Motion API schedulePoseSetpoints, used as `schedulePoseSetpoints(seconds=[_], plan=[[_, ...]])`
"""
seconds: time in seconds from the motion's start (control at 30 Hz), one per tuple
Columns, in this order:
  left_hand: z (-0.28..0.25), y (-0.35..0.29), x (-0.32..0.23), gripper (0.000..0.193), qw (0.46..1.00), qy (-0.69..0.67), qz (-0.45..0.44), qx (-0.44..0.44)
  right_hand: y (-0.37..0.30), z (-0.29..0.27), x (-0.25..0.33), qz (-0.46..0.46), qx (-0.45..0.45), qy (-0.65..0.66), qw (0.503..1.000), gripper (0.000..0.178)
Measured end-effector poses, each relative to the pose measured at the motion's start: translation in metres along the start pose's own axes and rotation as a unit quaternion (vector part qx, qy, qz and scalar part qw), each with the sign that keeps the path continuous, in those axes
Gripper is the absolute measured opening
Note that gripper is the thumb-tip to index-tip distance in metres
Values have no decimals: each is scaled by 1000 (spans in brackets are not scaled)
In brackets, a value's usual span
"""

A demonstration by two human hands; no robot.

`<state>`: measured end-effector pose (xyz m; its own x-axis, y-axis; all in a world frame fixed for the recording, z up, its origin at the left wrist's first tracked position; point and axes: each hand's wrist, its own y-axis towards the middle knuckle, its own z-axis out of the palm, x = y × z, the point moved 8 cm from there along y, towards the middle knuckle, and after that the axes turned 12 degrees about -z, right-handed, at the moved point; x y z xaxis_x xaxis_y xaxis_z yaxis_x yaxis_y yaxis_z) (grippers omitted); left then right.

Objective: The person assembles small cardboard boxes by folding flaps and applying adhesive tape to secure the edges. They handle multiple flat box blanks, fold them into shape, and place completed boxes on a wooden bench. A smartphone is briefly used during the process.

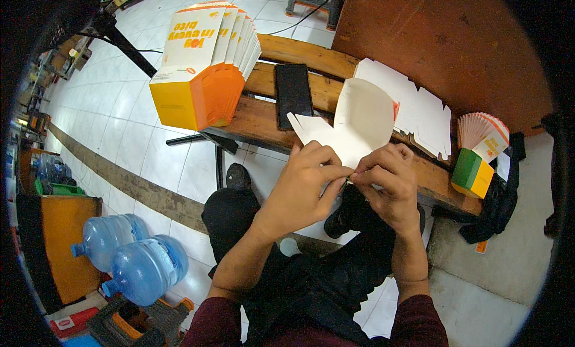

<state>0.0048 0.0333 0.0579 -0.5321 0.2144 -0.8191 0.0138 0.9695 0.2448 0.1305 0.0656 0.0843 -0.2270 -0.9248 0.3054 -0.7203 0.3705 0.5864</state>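
A partly folded paper carton (365, 119), white on its inner side, stands open between my hands above the bench edge. My left hand (302, 182) is closed, its thumb and fingers pinching the carton's near edge. Close beside it, my right hand (388, 178) pinches the same edge; the fingertips of both hands nearly meet. A small bit of green shows at the fingertips. The lower part of the carton is hidden behind my hands. Flat white carton blanks (419, 110) lie on the bench just beyond, to the right.
A slatted wooden bench (254, 116) carries a black phone (293, 95). Nested orange and yellow cartons (191, 77) stand at its left end, green and yellow ones (476, 167) at its right. Blue water jugs (150, 266) lie on the floor at left. A brown panel (443, 47) rises behind.
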Motion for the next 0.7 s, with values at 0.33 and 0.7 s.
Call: schedulePoseSetpoints(seconds=[0.33,0.7], plan=[[9,4,-4,20,999,22,16,19,-26,13,-45,266,11,260,928,23],[-12,4,-21,19,993,-80,5,86,-30,-29,-47,119,-177,430,877,18]])
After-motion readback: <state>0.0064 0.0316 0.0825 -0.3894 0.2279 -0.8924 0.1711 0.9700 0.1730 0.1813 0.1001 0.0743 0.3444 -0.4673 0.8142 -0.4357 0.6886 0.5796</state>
